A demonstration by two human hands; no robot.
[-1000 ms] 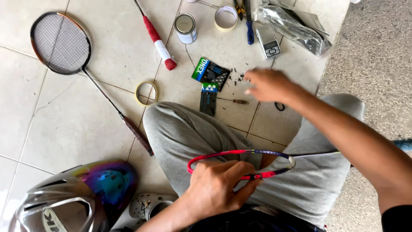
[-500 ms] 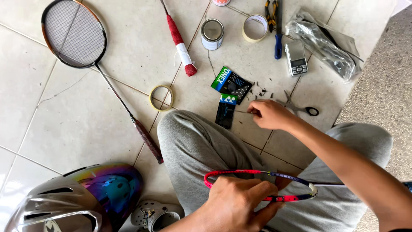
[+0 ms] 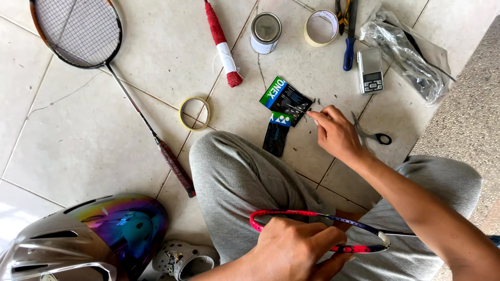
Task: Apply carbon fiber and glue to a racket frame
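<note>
My left hand (image 3: pixel 291 247) grips the head of an unstrung red, pink and blue racket frame (image 3: pixel 281 214) resting across my lap. My right hand (image 3: pixel 336 132) reaches out over the tiled floor. Its fingertips are pinched on a thin pin-like tool (image 3: pixel 296 107) whose tip lies over a black and green packet (image 3: pixel 278 93). A second, smaller dark packet (image 3: pixel 276 135) lies just below it, against my grey-trousered knee (image 3: pixel 234 171). Small dark bits are scattered on the tile near my fingertips.
Small scissors (image 3: pixel 377 136) lie right of my right hand. Further out lie a strung racket (image 3: pixel 78 31), a red-wrapped handle (image 3: pixel 221 41), a tape ring (image 3: pixel 195 113), a tin (image 3: pixel 265 32), a tape roll (image 3: pixel 321 27), blue pliers (image 3: pixel 349 49), a pocket scale (image 3: pixel 370 70), and a plastic bag (image 3: pixel 406 57). A helmet (image 3: pixel 94 234) sits at lower left.
My right hand has come down to the floor by the packets and taken up the thin tool that lay there. My view has tilted down; the left hand keeps its hold on the frame.
</note>
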